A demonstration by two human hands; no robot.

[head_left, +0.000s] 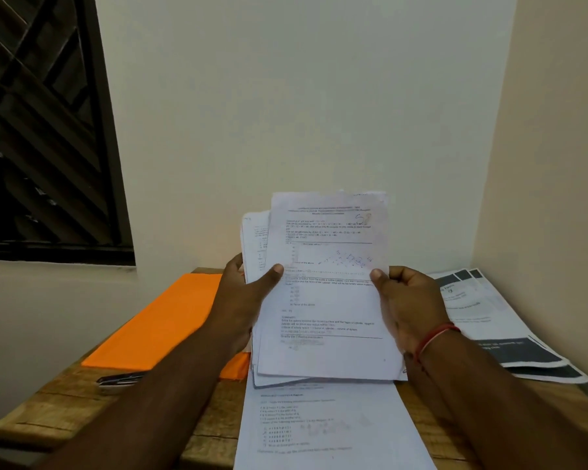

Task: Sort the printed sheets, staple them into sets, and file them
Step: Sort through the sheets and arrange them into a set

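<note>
An orange folder (163,320) is lying closed and flat on the wooden table (58,401), hiding whatever it contains. Both hands are holding a stack of printed sheets (326,300) raised above the table. The left hand (248,300) is gripping its left edge, thumb lying across the front page. The right hand (411,307) is pinching the right edge, fingers curled. Another sheet (319,429) is lying on the table underneath.

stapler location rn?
Head view, left side: the stapler lies on the wooden table, just in front of the near edge of the orange folder.
</note>
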